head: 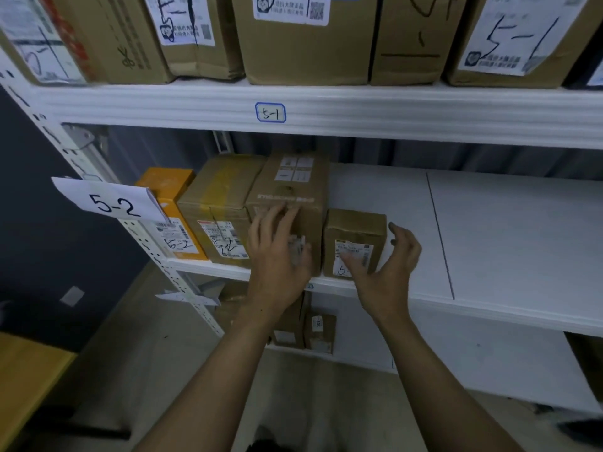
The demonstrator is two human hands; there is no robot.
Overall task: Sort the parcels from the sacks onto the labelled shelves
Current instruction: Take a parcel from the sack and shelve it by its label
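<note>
Now: placing step at the shelf (505,230) tagged 5-2 (111,203). The small box (355,233) stands at the right end of the row, just beside the tall box (293,187).

- Flat on the tall box front lies the left hand (277,252), fingers spread. Grip wide, holding nothing.
- Cupped about the small box is the right hand (385,265), thumb across the label, fingers off the right side. Grip wide, not closed.

Judgement: the parcel is down and being squared into the row. The next move calls for drawing both hands clear and fetching another parcel; sacks are not in view.

Contents, left to right: orange box (166,187), taped box (218,197), tall box, small box. The top shelf (195,102), marked 5-1, is packed with cartons (306,50). The low shelf (456,347) holds a few parcels (319,331).
</note>
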